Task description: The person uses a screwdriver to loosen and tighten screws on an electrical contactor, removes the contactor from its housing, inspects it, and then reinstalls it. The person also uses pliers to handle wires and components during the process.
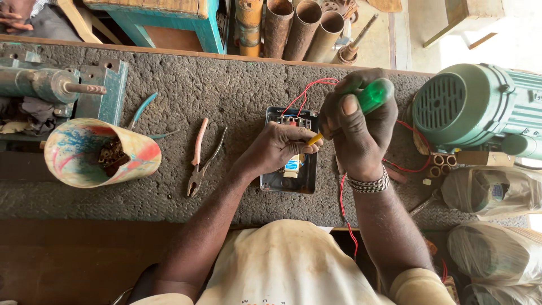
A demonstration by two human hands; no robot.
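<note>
We see a switch box [291, 152] lying open on the rough workbench [226, 96], red wires [307, 90] running from its terminals. The right hand [358, 127] is closed around a green-handled screwdriver [370, 96], tip down at the box; the left hand [282, 144] pinches the box's inner parts. Pliers [200, 164] and a painted cup [99, 152] lie to the left, a green motor [474, 107] to the right.

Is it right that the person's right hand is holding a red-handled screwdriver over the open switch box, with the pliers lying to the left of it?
Not quite: the screwdriver in the right hand has a green handle, not a red one. The head view shows it over the open switch box, with the pliers lying to the left.
</note>
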